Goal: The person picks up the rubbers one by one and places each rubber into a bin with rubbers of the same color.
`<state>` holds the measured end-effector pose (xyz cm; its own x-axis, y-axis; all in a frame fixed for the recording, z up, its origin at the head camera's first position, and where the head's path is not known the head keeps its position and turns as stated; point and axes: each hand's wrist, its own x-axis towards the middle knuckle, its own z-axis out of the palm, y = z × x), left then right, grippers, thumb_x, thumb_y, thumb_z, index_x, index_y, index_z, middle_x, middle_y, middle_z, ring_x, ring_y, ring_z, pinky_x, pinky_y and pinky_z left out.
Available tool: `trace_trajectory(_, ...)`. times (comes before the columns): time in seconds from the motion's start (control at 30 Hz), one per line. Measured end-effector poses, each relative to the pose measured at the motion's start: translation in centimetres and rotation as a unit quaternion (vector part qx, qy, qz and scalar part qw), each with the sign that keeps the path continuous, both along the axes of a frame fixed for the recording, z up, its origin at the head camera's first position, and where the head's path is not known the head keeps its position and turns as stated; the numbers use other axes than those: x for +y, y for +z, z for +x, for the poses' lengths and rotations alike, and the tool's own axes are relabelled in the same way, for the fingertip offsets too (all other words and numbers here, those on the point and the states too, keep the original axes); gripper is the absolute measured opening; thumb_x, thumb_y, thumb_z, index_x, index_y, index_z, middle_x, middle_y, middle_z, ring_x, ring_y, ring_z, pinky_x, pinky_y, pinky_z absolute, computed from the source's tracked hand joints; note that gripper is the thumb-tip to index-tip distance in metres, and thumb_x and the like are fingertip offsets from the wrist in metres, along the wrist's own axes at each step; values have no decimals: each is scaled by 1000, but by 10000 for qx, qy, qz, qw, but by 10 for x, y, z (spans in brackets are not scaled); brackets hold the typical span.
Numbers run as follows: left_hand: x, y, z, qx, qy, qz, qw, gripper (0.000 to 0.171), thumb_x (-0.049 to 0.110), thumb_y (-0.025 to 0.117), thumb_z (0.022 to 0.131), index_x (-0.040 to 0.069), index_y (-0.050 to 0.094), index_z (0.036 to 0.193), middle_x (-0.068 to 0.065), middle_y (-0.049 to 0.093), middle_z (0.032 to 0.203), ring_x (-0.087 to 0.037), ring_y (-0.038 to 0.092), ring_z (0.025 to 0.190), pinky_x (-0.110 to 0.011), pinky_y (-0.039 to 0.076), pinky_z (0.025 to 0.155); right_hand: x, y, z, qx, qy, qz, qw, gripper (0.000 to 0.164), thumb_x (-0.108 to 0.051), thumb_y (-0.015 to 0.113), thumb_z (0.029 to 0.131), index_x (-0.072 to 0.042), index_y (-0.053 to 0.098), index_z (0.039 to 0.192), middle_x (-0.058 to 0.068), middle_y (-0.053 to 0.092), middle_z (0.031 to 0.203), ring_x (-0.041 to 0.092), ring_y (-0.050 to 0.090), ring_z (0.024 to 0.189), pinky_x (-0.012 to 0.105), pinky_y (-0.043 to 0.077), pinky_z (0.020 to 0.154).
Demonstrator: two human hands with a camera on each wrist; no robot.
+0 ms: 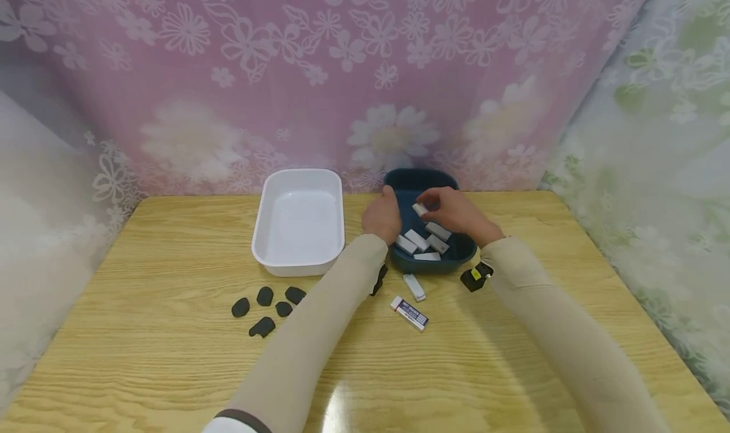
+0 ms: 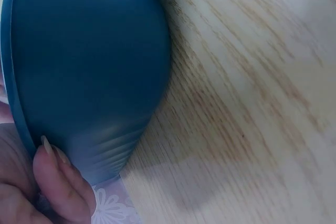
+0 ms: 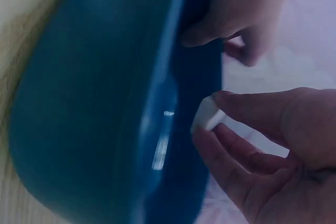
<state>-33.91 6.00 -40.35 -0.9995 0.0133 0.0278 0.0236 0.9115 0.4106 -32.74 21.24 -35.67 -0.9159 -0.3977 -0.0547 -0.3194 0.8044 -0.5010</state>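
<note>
At the dark blue plastic basin [image 1: 433, 267], my left hand [image 1: 382, 216] grips the left rim. In the left wrist view its fingertips [image 2: 47, 163] press against the basin's outer wall. My right hand [image 1: 459, 214] pinches a small white eraser [image 3: 207, 115] between thumb and fingers, over the inside of the basin. Several white and grey eraser blocks [image 1: 416, 239] lie in the basin's near half. On the table before it are a white marbled block [image 1: 414, 287] and an eraser in a dark printed sleeve [image 1: 409, 313].
A white basin [image 1: 268, 230] stands to the left of the blue one. Several black stone-like pieces [image 1: 265, 296] lie in front of it on the wooden table [image 1: 171, 281], partly beside my left sleeve. A pink flowered curtain [image 1: 285, 103] hangs close behind both basins.
</note>
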Motion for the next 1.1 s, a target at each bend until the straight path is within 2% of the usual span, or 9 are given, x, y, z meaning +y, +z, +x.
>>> trace_trajectory(0.1,0,-1,0,-14,-12,-17,10000,27,19,55,97,10,43,119,-9,67,98,-25,66,83,-39,53,70,-1,-6,-9,-303,47,312,9990,35,-6,65,89,3,59,122,22,60,115,35,56,104,48,44,88)
trace_trajectory(0.3,-1,-1,0,-43,-34,-14,10000,29,20,56,96,10,42,119,-10,66,96,-25,66,81,-39,54,68,-3,-6,-19,-927,167,902,9915,37,-6,64,89,2,58,124,23,61,112,34,60,99,44,49,82)
trace_trajectory(0.6,-2,1,0,-141,-84,22,9999,30,20,56,96,10,41,121,-10,66,99,-25,66,83,-39,53,71,-12,5,-34,-717,664,1714,9803,36,-3,64,87,2,61,122,22,64,110,34,61,100,43,49,83)
trace_trajectory(0.73,-2,2,-1,-181,-27,85,9998,30,20,55,97,11,40,121,-9,66,100,-24,66,85,-38,53,71,-19,7,-39,-1026,591,1728,9778,34,-1,64,87,1,61,121,19,63,108,29,63,91,39,51,76)
trace_trajectory(0.9,-2,3,0,-246,6,61,9997,29,20,55,97,12,41,121,-8,66,101,-24,66,86,-39,53,71,-24,-2,-44,-1664,363,1697,9707,37,1,64,86,-1,58,123,17,61,105,24,60,81,35,51,70)
trace_trajectory(1.0,-2,3,1,-257,-3,66,9996,27,19,54,98,11,41,121,-8,66,101,-24,66,85,-39,53,71,-24,-7,-47,-1814,328,1784,9665,38,0,65,87,-1,57,123,16,60,106,23,60,83,34,52,72)
trace_trajectory(1.1,-3,3,1,-203,-5,79,9998,27,19,53,98,11,41,120,-8,66,98,-24,66,83,-39,53,69,-26,-9,-50,-1754,340,1858,9662,38,-2,66,87,-3,58,124,15,61,107,23,62,85,34,52,73)
